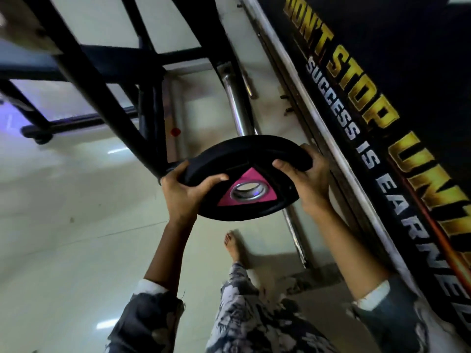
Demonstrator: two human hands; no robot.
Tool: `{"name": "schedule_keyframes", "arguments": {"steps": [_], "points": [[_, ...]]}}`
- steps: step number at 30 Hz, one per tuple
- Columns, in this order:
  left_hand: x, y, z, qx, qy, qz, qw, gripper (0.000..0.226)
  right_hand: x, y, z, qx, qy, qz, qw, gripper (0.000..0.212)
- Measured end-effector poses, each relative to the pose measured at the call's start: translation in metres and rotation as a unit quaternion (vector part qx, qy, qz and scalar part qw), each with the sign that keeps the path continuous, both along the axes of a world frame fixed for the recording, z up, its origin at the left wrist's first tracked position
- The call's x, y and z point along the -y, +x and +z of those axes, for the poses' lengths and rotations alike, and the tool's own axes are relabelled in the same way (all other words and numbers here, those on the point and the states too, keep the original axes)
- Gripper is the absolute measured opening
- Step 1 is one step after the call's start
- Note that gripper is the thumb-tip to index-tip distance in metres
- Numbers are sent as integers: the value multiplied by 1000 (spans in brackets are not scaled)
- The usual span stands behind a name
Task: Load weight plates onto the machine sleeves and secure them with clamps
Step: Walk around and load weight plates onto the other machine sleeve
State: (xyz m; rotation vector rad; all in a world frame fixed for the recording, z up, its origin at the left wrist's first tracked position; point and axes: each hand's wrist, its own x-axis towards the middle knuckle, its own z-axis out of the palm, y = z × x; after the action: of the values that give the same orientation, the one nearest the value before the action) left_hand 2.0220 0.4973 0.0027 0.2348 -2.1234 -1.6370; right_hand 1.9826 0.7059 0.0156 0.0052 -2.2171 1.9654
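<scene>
Plate held in the air, out in front at arm's length, above the pale floor and just in front of the machine frame. Near face toward the camera: pink triangle with a metal-lined bore at centre.

Left hand closed on the plate's left rim, thumb across the near face, fingers wrapped behind. Right hand closed on the right rim, thumb on the near face, fingers over the edge. Hands sit on opposite sides, bore between them.

Handling, judged: black coating looks rubbery, so grip should be fair; disc rigid, dense and heavy for its size. A two-hand hold at opposite rim points suits it and keeps the bore clear for threading. Fingers behind the rim risk a pinch once the plate seats against a stop.

Chrome sleeve runs up beyond the plate's far edge; its tip is hidden behind the plate, so whether the bore is on it cannot be told. No clamp in view. Wall banner close at right.
</scene>
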Motion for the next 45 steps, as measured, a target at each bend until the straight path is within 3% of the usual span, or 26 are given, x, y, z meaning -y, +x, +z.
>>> {"name": "schedule_keyframes", "arguments": {"steps": [4, 9, 15, 20, 28, 33, 40, 45], "points": [[37, 80, 78, -36, -19, 43, 998, 45, 40, 58, 74, -82, -11, 24, 996, 32], [100, 160, 144, -70, -25, 108, 991, 33, 117, 109, 128, -146, -10, 71, 987, 47], [194, 217, 182, -102, -38, 152, 982, 44, 220, 151, 165, -183, -17, 100, 978, 50], [287, 245, 198, -114, -54, 156, 980, 36, 314, 173, 177, -210, -29, 95, 973, 49], [384, 217, 220, -138, -79, 89, 983, 62, 402, 173, 192, -225, -56, 27, 972, 38], [403, 191, 230, -159, -49, 47, 985, 40, 415, 159, 211, -217, -47, -8, 975, 39], [425, 166, 228, -159, -89, 27, 983, 36, 434, 150, 198, -203, -78, -41, 975, 55], [436, 127, 223, -166, -63, 23, 984, 30, 444, 113, 203, -213, 2, -64, 975, 62]]}}
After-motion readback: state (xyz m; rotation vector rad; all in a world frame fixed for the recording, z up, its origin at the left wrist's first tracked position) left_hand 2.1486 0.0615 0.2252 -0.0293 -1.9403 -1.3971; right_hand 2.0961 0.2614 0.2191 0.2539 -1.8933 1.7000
